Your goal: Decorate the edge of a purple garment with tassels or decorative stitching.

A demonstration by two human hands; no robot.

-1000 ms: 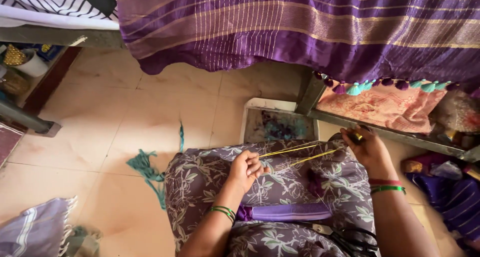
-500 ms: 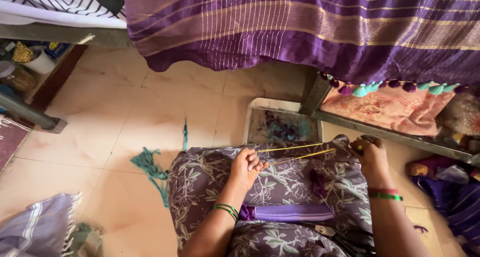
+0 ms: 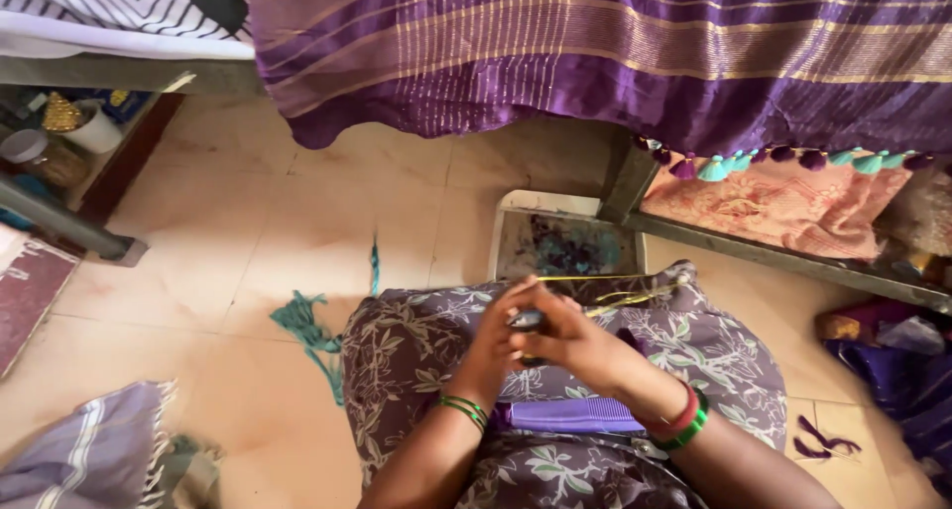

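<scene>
**Hands meet over lap, yellow thread between them**

Purple comb [image 3: 575,415] lies on your lap, just below your wrists. Your left hand [image 3: 496,326] and right hand [image 3: 570,342] touch, fingers curled shut around a small dark object [image 3: 526,321]; can't tell what it is. Yellow threads [image 3: 620,293] run from your fingers toward the right over the floral cloth [image 3: 416,340]. Beyond: white tray [image 3: 516,207] on the floor, teal thread scraps [image 3: 302,321] at left, purple striped fabric [image 3: 595,53] hanging farthest back.
</scene>
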